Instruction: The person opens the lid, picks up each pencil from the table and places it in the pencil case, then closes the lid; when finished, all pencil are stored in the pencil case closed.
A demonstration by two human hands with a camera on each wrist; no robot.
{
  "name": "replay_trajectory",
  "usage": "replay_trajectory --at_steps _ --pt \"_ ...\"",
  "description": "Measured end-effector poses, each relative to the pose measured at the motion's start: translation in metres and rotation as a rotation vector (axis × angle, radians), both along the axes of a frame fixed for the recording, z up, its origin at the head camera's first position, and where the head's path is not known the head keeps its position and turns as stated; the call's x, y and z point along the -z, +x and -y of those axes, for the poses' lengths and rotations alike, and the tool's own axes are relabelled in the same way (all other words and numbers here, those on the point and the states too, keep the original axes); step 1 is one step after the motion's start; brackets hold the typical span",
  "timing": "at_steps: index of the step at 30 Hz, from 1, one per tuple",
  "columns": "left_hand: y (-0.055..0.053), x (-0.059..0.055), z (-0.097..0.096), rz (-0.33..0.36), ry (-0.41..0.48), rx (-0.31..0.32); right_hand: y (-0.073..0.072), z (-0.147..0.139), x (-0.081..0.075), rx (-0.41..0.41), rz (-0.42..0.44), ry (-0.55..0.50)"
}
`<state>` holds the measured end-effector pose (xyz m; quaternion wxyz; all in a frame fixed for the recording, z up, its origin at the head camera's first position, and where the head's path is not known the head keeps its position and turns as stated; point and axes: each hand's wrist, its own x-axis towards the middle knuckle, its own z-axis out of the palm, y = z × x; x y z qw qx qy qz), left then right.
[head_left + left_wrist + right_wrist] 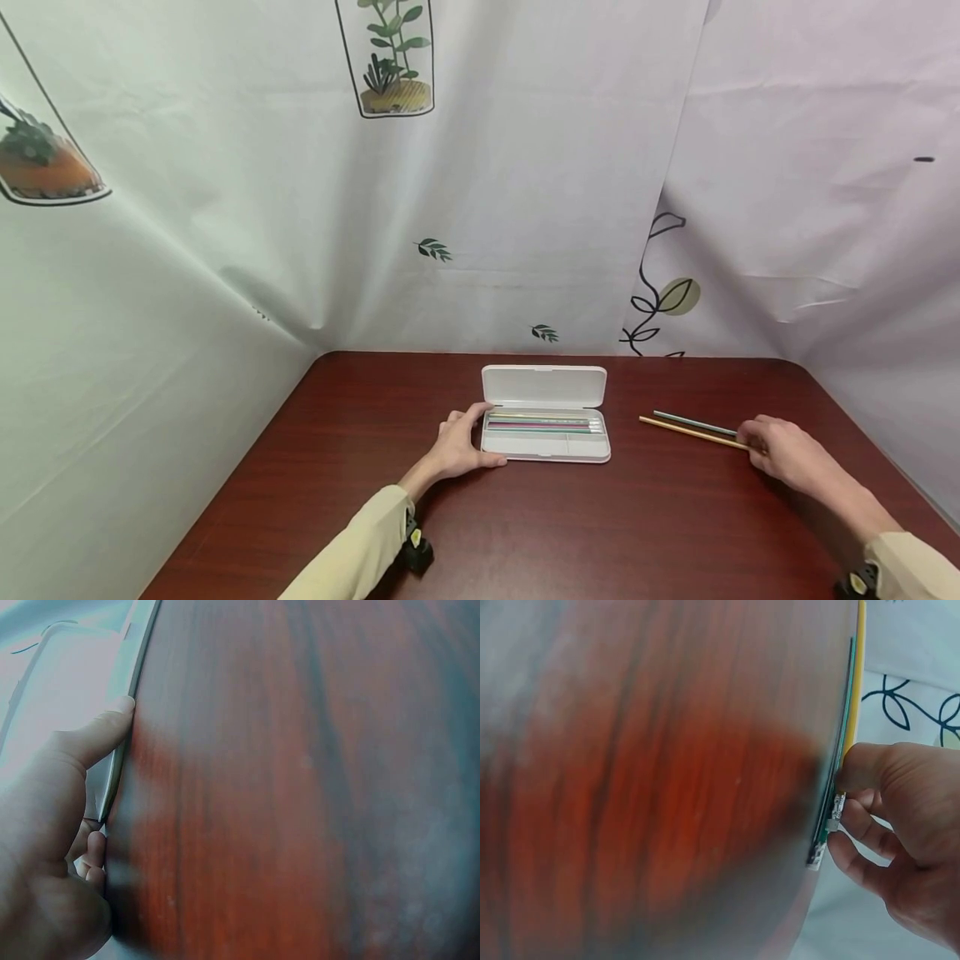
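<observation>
A white pencil case (525,447) lies on the table with its lid (543,387) raised. Several coloured pencils (538,425) are inside, in the rear compartment. My left hand (454,446) holds the case by its left end, with the thumb on the front edge and a finger at the back corner; the left wrist view shows the thumb along the rim. To the right, my right hand (787,454) pinches a yellow pencil (690,432) near its end. A green pencil (693,422) lies just behind it, close to the fingertips. Whether the fingers also grip the green one is unclear.
The dark red-brown wooden table (555,525) has rounded far corners. Beyond its far edge and along both sides hangs a pale cloth (540,208) printed with plants. Bare tabletop separates the case from the two pencils.
</observation>
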<state>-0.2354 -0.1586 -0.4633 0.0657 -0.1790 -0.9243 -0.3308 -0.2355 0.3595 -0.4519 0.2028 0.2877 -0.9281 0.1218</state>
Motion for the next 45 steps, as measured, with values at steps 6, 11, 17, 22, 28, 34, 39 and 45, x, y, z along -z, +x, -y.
replay_trajectory --at_steps 6,11,17,22,28,34,39,45 --pt "0.000 -0.001 0.000 0.002 0.001 0.000 0.000 0.008 -0.004 -0.057 -0.042 -0.028" --pt "-0.001 0.000 0.000 0.003 0.003 -0.001 -0.001 0.015 -0.008 -0.096 -0.077 -0.040" --pt "0.000 0.000 0.000 0.005 0.008 0.000 -0.004 0.025 -0.013 -0.129 -0.095 -0.045" --pt "0.000 0.000 0.000 0.004 0.007 -0.001 -0.006 0.034 -0.017 -0.164 -0.078 -0.051" --pt "0.000 0.001 0.000 0.006 0.003 0.000 -0.008 0.047 -0.018 -0.204 -0.063 -0.071" --pt "0.000 0.000 0.001 0.007 0.006 -0.003 -0.010 0.064 -0.020 -0.206 -0.034 -0.079" --pt "0.001 -0.001 0.001 0.011 0.005 -0.010 -0.012 0.079 -0.024 -0.213 0.004 -0.084" --pt "0.001 -0.001 0.000 0.011 0.009 -0.006 -0.016 0.094 -0.028 -0.228 0.000 -0.078"
